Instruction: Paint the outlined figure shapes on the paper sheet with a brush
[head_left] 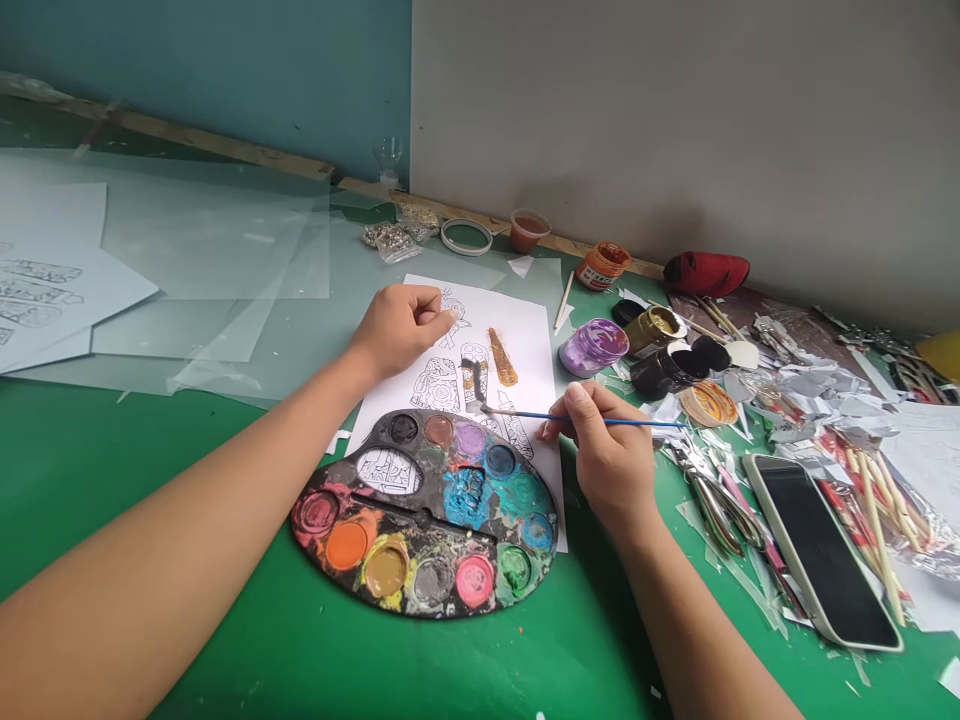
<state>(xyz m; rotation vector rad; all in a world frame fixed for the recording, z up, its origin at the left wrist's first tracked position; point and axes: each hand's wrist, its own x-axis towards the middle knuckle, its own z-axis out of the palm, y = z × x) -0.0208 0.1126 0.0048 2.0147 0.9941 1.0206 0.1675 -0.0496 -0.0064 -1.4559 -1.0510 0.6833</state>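
Observation:
My right hand [609, 452] pinches a thin blue paintbrush [592, 419], its tip resting on a grey stroke on the white printed sheet [529, 340]. A gold-brown stroke lies beside the grey one. My left hand [401, 323] rests on the sheet's upper left corner, fingers curled, pressing the paper down. A dark oval palette [427, 510] with several coloured paint wells lies over the sheet's lower part, just below both hands.
Open paint jars stand to the right: purple [594, 346], gold [654, 328], black [660, 372], orange [602, 265]. A phone [821, 545], tweezers, sticks and paper scraps crowd the right. Clear plastic sheets [210, 260] and printed papers [45, 280] lie on the left of the green table.

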